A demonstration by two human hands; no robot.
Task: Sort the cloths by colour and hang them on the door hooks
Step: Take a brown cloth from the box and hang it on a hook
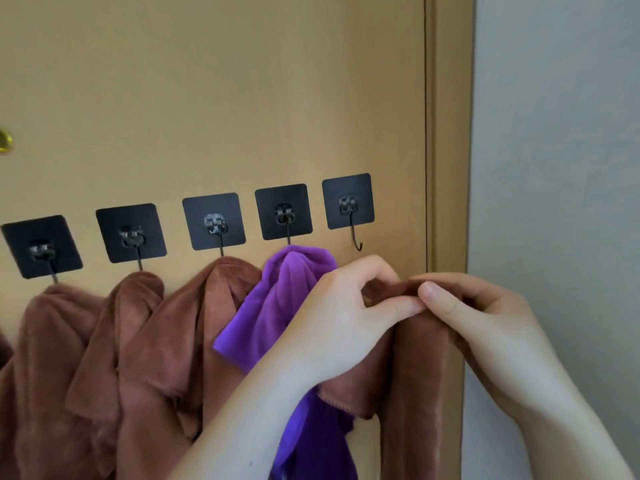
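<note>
Several black adhesive hooks run in a row across the tan door (pixel 214 98). Brown cloths hang from the three left ones (pixel 52 334) (pixel 135 327) (pixel 214 299). A purple cloth (pixel 277 299) hangs from the fourth hook (pixel 284 213). The rightmost hook (pixel 349 202) is bare, its wire tip showing. Just below and right of it, my left hand (pixel 343 317) and my right hand (pixel 485 323) pinch the top edge of another brown cloth (pixel 415 375), which drapes down between them.
The door frame (pixel 450 133) runs vertically right of the hooks, with a grey wall (pixel 554 133) beyond it. A brass door handle (pixel 5 140) peeks in at the left edge.
</note>
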